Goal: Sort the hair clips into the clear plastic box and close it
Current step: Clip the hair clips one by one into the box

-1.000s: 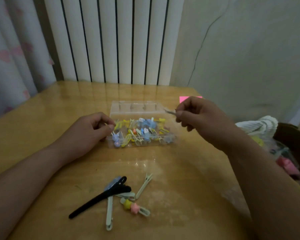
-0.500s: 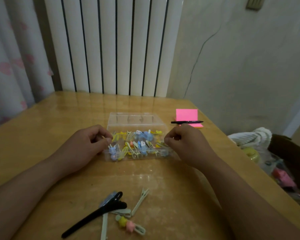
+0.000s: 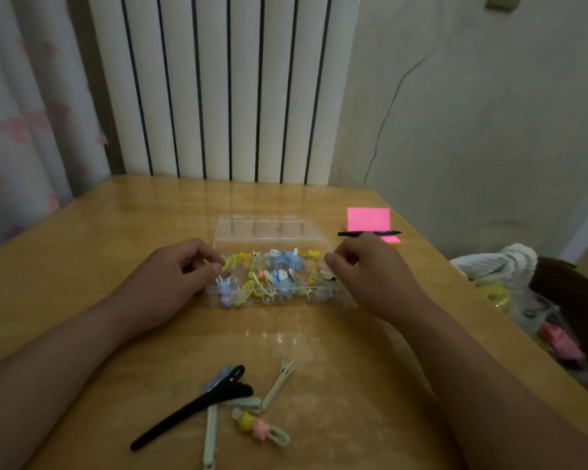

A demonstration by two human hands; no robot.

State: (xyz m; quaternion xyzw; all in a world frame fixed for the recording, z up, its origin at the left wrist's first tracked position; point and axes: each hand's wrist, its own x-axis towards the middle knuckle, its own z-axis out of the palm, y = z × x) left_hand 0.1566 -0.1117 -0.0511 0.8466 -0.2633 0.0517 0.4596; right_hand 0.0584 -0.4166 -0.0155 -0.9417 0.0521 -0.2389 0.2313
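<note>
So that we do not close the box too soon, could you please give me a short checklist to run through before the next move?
1. Lid open for loading: ok; the lid of the clear plastic box is tilted back.
2. All clips inside: not ok; a black clip, pale green clips and a yellow and pink clip lie on the table, on the near side of the box.
3. Left hand steadying the box: cannot tell; its curled fingers are at the left wall.
4. Right hand empty: cannot tell; its fingers curl at the right wall.
5. Pen clear of the box: ok; it lies apart, on the pink notes.
</note>
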